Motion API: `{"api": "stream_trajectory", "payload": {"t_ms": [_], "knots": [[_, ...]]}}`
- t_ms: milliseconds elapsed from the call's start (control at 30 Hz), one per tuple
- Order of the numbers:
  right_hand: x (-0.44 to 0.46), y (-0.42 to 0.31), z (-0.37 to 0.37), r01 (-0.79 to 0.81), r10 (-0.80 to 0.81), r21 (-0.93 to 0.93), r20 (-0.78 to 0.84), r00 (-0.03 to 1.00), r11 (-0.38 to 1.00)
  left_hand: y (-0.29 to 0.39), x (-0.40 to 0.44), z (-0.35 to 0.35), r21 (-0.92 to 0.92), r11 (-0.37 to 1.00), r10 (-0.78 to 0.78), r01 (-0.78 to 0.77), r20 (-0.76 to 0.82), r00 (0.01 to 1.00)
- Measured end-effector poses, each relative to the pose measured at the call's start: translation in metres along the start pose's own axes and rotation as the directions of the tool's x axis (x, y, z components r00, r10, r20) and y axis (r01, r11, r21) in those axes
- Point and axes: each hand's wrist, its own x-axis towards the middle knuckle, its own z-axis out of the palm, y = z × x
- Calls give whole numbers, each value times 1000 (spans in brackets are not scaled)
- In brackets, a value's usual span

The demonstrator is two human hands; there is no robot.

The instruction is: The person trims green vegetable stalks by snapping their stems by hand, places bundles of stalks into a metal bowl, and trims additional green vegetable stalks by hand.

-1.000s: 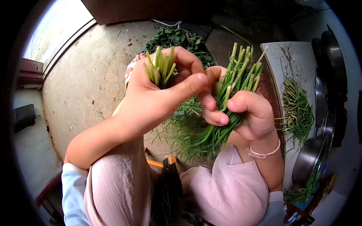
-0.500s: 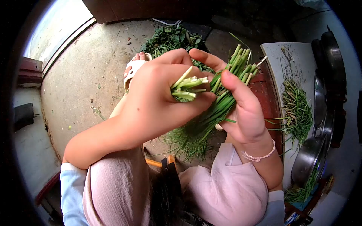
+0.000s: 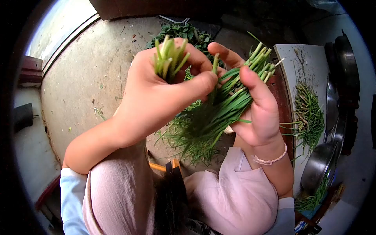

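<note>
Stalks (image 3: 170, 59) are clamped in the curled left hand (image 3: 156, 96), one stem (image 3: 215, 64) pinched by its thumb and forefinger; beside it, a larger bunch (image 3: 234, 96) is held between thumb and fingers of the right hand (image 3: 261, 107), above loose greens (image 3: 192, 150).

The bare left forearm (image 3: 98, 137) slanted up and inward from a bent elbow, its wrist nearly in line. The bare left hand (image 3: 156, 94) was curled in a holding grip, the fingers bent round and the left thumb (image 3: 192, 87) stretched across to pinch at the tip. The bare right forearm (image 3: 280, 176) rose steeply, leaning slightly inward at the wrist. The bare right hand (image 3: 260, 107) was cupped in a hold, its palm facing the left hand, its right thumb (image 3: 252, 84) angled upward. The hands were close together.
</note>
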Motion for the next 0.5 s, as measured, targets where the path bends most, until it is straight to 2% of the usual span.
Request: {"api": "stream_trajectory", "payload": {"t_ms": [100, 167, 233, 300, 367, 400, 433, 467, 500], "knots": [[0, -1, 4, 41, -40, 26, -38, 998, 999, 6, -2, 1, -29, 997, 67, -69, -71, 995], [0, -2, 1, 41, -41, -1, -33, 999, 999, 3, -2, 2, -27, 997, 70, -74, -124, 990], [2, -1, -6, 53, -55, 55, 46, 997, 997, 4, -2, 1, -83, 994, 60, -72, -138, 989], [4, 0, -9, 49, -52, 85, 26, 998, 995, 4, -2, -2, -106, 992, 52, -68, -143, 988], [10, 1, -17, 44, -45, 114, 12, 999, 993, 5, -1, -6, -40, 997, 57, -65, -180, 982], [16, 1, -27, 101, -106, -369, 7, 994, 924, 6, -1, -8, -18, 997, 64, -69, -196, 979], [23, 3, -36, 130, -164, -763, 32, 986, 633, 6, -1, -10, 3, 997, 71, -72, -211, 975], [27, 5, -41, 125, -187, -837, 27, 982, 533, 7, -1, -12, -8, 998, 54, -57, -203, 978], [32, 6, -48, -7, -70, -672, -88, 994, 741, 7, -2, -13, -21, 999, 37, -42, -194, 980]]}}
